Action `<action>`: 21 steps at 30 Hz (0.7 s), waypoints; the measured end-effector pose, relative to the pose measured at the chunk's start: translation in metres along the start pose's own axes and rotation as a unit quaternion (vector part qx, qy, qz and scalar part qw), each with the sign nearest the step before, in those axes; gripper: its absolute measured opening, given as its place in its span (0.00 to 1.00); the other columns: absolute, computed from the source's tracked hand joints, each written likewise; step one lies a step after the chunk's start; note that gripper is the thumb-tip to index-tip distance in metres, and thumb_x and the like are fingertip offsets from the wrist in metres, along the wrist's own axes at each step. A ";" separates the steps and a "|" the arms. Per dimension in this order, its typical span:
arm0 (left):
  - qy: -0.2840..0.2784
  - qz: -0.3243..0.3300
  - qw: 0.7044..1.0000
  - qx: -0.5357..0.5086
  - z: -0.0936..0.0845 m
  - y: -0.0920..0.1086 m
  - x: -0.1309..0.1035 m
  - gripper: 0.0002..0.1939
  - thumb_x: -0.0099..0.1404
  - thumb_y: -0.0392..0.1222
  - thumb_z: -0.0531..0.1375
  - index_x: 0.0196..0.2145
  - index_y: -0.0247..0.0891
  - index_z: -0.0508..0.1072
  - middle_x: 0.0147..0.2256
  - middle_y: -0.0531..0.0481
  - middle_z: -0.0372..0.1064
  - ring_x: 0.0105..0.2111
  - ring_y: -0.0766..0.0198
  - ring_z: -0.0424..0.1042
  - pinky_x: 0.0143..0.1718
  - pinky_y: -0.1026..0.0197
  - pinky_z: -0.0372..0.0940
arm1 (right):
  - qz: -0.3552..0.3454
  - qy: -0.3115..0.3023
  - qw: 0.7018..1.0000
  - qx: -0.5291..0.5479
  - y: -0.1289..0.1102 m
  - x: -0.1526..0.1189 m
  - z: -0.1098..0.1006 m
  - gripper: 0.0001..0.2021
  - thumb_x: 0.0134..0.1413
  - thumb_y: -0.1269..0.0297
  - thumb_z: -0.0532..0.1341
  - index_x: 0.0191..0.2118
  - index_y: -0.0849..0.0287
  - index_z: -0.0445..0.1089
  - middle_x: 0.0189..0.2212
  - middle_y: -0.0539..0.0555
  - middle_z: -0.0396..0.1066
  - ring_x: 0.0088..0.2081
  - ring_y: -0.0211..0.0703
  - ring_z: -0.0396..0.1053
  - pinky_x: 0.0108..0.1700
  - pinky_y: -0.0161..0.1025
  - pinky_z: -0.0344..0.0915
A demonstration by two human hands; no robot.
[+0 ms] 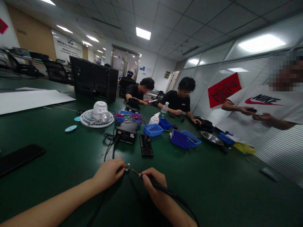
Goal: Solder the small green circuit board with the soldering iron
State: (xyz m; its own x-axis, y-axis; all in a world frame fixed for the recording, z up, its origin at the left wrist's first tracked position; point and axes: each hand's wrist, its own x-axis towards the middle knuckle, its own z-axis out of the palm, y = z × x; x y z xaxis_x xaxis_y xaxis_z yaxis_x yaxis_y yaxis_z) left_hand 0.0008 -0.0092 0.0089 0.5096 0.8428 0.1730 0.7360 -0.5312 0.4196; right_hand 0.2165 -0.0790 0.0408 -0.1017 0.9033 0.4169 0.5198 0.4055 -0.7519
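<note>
My left hand point(110, 172) is closed in a pinch on a small greenish piece point(128, 165) that looks like a circuit board. Its details are too small to make out. My right hand point(155, 186) grips the black handle of a soldering iron point(169, 190). The iron's metal tip points left and meets the small piece or lies right beside it. A black cord runs from the handle down past my right forearm. Beyond my hands stand a black soldering station point(126, 132) with cables and a black iron stand point(146, 148).
A white fan part point(97, 116) lies left of the station. Blue bins point(153, 130), a bottle point(164, 109) and a metal pan point(212, 138) stand farther back. A black phone-like slab point(21, 157) lies at left. Several people are around the table, one standing point(267, 107) at right.
</note>
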 end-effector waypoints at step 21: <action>-0.015 -0.002 1.000 0.001 -0.003 0.002 0.000 0.10 0.66 0.40 0.51 0.33 0.40 0.71 0.32 0.51 0.69 0.34 0.63 0.69 0.35 0.64 0.59 | 0.008 -0.015 1.000 -0.010 0.000 -0.001 0.002 0.07 0.54 0.69 0.59 0.28 0.61 0.73 0.24 0.51 0.73 0.28 0.39 0.71 0.33 0.33 0.63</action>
State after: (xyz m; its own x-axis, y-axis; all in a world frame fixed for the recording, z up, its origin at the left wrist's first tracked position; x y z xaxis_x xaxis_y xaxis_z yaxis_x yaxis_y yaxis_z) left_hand 0.0007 -0.0102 0.0125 0.5204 0.8417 0.1442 0.7385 -0.5284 0.4188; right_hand 0.2151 -0.0795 0.0393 -0.1191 0.9133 0.3896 0.5379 0.3892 -0.7478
